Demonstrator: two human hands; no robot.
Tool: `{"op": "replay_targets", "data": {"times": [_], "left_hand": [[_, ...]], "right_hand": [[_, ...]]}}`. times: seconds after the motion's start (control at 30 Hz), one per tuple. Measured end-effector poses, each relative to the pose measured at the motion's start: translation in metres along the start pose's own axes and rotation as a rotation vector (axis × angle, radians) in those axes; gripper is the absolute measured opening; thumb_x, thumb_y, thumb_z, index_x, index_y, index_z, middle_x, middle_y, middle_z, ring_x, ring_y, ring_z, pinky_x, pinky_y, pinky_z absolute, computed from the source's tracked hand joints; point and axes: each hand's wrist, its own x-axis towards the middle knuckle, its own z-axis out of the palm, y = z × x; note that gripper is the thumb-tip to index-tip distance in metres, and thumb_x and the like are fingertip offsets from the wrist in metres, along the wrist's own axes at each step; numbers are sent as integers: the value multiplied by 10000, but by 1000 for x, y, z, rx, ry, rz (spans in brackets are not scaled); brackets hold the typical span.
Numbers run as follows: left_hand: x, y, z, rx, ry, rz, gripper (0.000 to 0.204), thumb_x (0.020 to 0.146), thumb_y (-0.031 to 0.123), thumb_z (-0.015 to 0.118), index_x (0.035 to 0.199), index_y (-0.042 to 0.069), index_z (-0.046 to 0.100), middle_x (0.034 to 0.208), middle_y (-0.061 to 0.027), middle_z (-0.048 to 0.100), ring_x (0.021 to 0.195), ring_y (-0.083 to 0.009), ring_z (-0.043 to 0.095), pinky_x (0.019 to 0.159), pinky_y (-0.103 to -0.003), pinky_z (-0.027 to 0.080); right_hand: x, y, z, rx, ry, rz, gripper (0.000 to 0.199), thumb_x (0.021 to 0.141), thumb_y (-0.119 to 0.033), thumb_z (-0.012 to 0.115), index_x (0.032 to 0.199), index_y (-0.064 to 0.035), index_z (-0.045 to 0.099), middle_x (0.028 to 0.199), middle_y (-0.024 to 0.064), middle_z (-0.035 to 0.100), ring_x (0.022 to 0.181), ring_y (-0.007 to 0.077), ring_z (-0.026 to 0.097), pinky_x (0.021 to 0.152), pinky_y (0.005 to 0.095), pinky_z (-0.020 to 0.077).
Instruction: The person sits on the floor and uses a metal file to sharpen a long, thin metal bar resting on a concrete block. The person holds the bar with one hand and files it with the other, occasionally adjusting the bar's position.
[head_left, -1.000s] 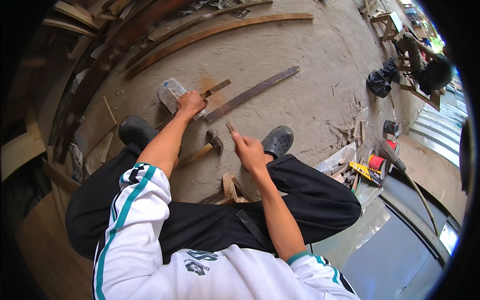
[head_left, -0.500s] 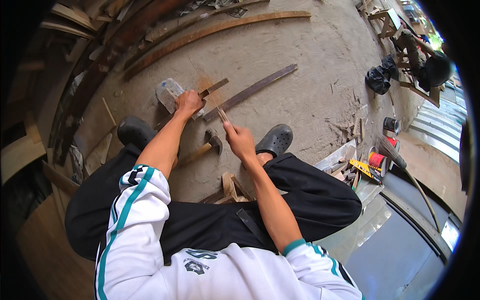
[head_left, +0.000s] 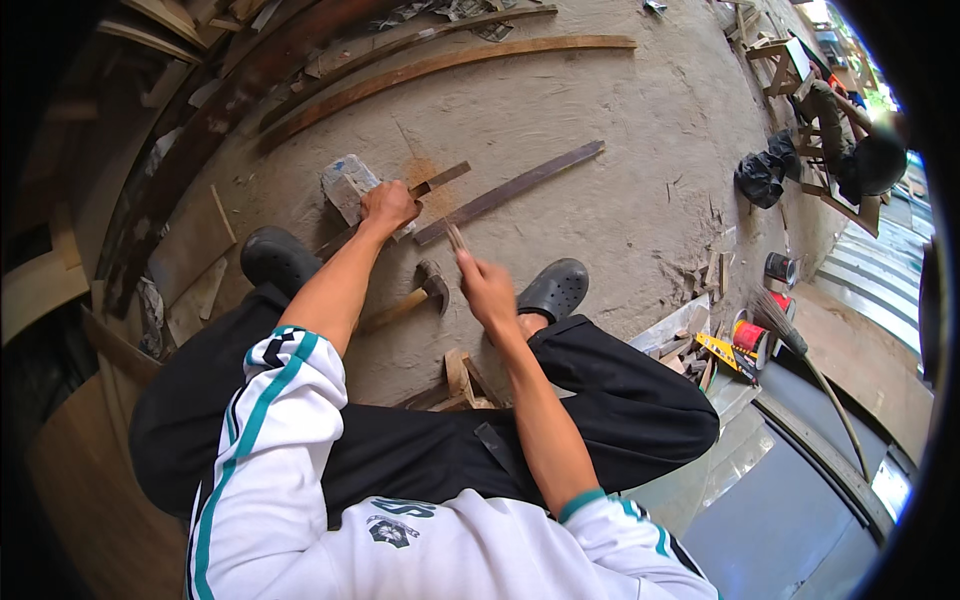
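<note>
My left hand (head_left: 390, 207) is closed over a narrow dark wood strip (head_left: 440, 178), pressing it against a pale, worn block (head_left: 347, 180) on the ground. Both ends of the strip show past my fist. My right hand (head_left: 486, 288), slightly blurred, is wrapped round the wooden handle of a saw (head_left: 456, 240). Its thin blade is seen nearly edge-on and hard to make out. Reddish sawdust (head_left: 425, 170) lies beside the strip. A longer dark wood strip (head_left: 510, 192) rests just to the right. Between my feet lies a hammer (head_left: 405, 305) with a wooden handle.
Long wood strips (head_left: 450, 75) lie farther out. Offcuts (head_left: 460, 380) sit before my lap. At right are a broom (head_left: 790, 330), a red can (head_left: 750, 335) and black plastic bags (head_left: 765, 175). Another person (head_left: 850, 140) is at far right. Boards (head_left: 195, 245) lean at left.
My right hand has drawn back slightly toward me with the saw. My left hand keeps its hold on the strip. The whole view has shifted a little.
</note>
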Motion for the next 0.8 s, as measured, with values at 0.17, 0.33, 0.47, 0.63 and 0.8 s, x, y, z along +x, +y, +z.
{"op": "replay_targets", "data": {"times": [0.17,0.33,0.47,0.63,0.8], "left_hand": [[5,-27,6,15,58,-29,362,755,270,670,952,-25,741,970,-291,698,956,-430,693,838,-481,549],[1,-24,3,20,61,-41,358,745,264,685,948,-24,742,967,-293,698,944,-429,697,826,-483,554],[5,-5,3,-42,15,19,362,750,269,688,954,-25,744,973,-292,698,969,-437,689,839,-483,549],[6,-22,6,7,52,-42,347,755,248,675,943,-35,741,978,-298,694,977,-449,682,854,-481,542],[9,-30,7,-14,37,-27,339,746,226,658,948,-33,740,988,-296,694,984,-451,679,860,-478,543]], "right_hand": [[-29,-24,-21,-12,-88,18,569,984,-457,546,648,3,557,573,16,489,563,105,442,526,305,351],[-88,16,-39,-11,1,-78,554,997,-445,544,637,-25,541,567,-21,456,529,75,394,496,286,317],[11,25,-4,13,-2,-24,572,983,-456,529,676,25,570,554,57,492,541,137,461,537,346,384],[-25,-12,-7,-31,-30,-110,582,1006,-438,520,609,-13,550,538,0,488,493,112,442,488,300,332],[-104,-1,-41,-71,-2,29,573,992,-432,539,625,7,554,522,27,481,506,109,445,500,310,349]]}}
